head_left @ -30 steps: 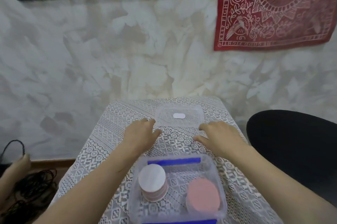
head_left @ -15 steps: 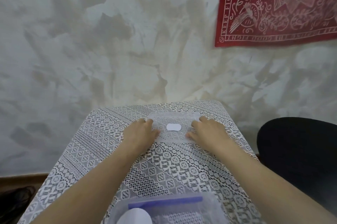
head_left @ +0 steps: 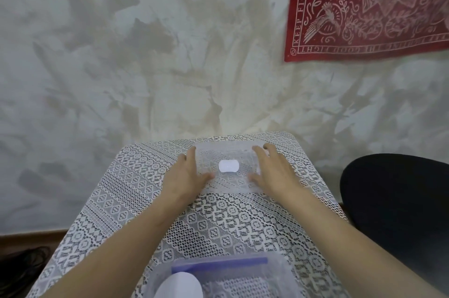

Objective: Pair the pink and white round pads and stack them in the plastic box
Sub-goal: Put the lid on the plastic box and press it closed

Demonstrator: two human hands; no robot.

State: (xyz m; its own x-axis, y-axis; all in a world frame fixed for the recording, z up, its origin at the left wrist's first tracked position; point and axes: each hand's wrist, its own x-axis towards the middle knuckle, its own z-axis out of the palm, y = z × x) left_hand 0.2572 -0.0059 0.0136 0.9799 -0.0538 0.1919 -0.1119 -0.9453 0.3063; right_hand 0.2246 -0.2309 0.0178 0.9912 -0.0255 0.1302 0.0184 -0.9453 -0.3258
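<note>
Reached forward since a second ago: left hand and right hand now spread flat on side edges of clear lid, far end of bench. Box near me, white pad inside. Stacking likely done, closing next.

The lid lies at the far end of the bench, mid-frame, with the left hand at its left edge and the right hand at its right edge. The plastic box sits at bottom centre (a round pad in its left part).
</note>
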